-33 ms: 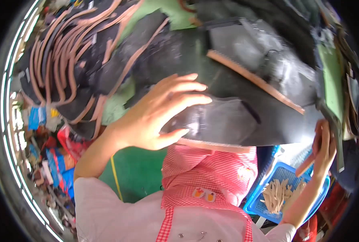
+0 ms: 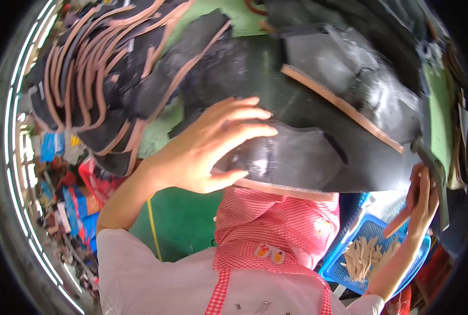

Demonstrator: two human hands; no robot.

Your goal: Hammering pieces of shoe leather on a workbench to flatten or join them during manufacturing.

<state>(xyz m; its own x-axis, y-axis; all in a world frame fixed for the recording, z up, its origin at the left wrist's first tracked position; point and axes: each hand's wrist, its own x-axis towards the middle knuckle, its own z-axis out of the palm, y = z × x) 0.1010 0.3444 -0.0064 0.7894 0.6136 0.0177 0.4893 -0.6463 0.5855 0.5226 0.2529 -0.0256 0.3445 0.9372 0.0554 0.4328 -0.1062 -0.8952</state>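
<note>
The left hand [image 2: 200, 149], thumb and fingers spread wide, is over a dark grey, glossy flat piece edged with a tan-pink strip [image 2: 302, 152]; whether its fingertips press on the piece, I cannot tell. This piece lies at the near edge of the green tabletop [image 2: 438, 110], on a broad, smooth black slab [image 2: 373, 170], with its strip toward the person. The right hand [image 2: 422, 199], at the near right corner, has its fingers closed around a hammer with a tan handle and a long, dark metal head [image 2: 442, 198]. A second dark grey piece with a straight tan strip [image 2: 344, 105] lies farther back, toward the right edge. Overlapping dark pieces with curved tan-pink edges [image 2: 89, 79] cover the far left corner. Below the near right corner, a blue plastic basket [image 2: 331, 262] holds pale, thin strips [image 2: 361, 258].
</note>
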